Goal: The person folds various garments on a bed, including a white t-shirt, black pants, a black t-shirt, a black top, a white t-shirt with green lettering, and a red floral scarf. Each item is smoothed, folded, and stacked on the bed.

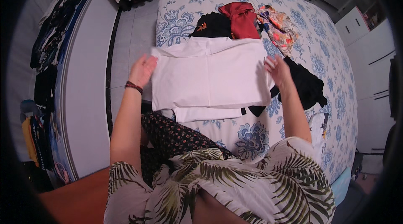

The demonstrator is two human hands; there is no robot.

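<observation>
A white collared garment (207, 81), perhaps a shirt, lies folded into a wide rectangle on the bed before me. Its collar end points away from me. My left hand (144, 69), with a dark braided bracelet (134, 87) on the wrist, is at the garment's left edge, palm turned inward and fingers extended. At the right edge is my right hand (278, 69), slightly blurred, its fingers spread. Neither hand appears to grip the cloth; whether the fingertips touch it I cannot tell. More folded white cloth (207, 114) shows below its near edge.
Beyond the garment lie black cloth (212, 24), red satiny cloth (242, 19) and a multicoloured printed garment (280, 30). A black garment (303, 82) rests to the right. The bed (179, 29) has a blue floral sheet. White drawers (373, 66) stand right, a pale panel (86, 79) left.
</observation>
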